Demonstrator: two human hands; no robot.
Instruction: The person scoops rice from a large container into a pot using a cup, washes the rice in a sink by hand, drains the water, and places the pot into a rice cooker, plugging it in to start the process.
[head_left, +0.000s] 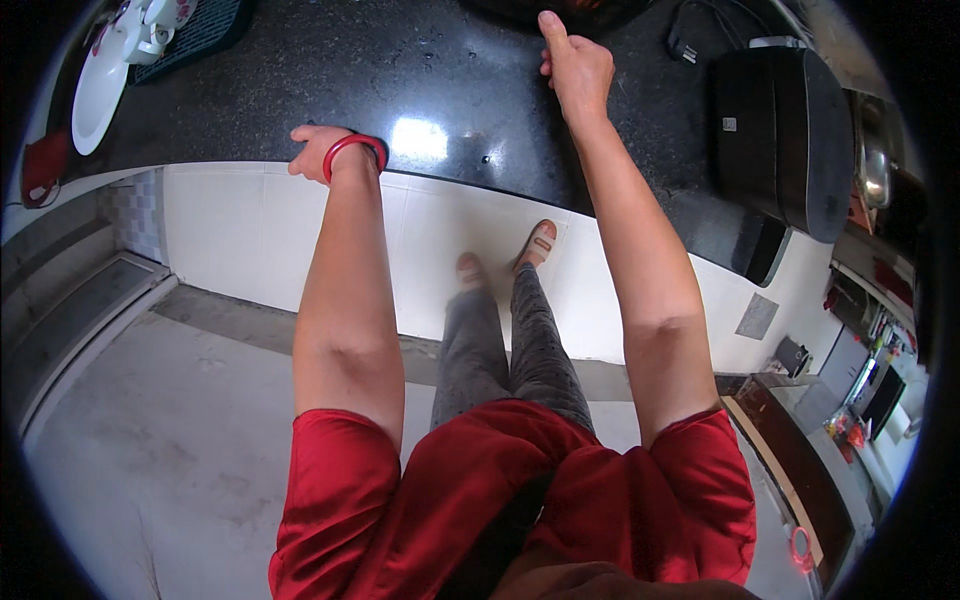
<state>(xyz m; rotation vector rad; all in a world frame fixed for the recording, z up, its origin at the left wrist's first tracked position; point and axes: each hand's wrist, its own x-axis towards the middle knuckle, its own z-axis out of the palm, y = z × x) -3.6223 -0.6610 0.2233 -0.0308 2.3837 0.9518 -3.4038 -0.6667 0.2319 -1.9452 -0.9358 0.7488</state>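
At the front edge of a black speckled countertop (300, 80), my left hand (318, 150) rests with its fingers pointing left and apart. A red bangle (355, 158) circles that wrist, and nothing shows in the hand. My right hand (580, 72) is farther forward, its fingers curled and its thumb stretched out over the near rim of a dark round vessel (610, 14) at the top edge. Most of the vessel is cut off by the picture. Whatever those curled fingers hold, if anything, is hidden.
A white plate (98, 100) and white cups (150, 40) stand by a dark green rack (195, 45) at far left. On the right are a black boxy appliance (785, 140) and a plug with its cable (684, 50). White cabinet fronts (230, 220) run below the counter.
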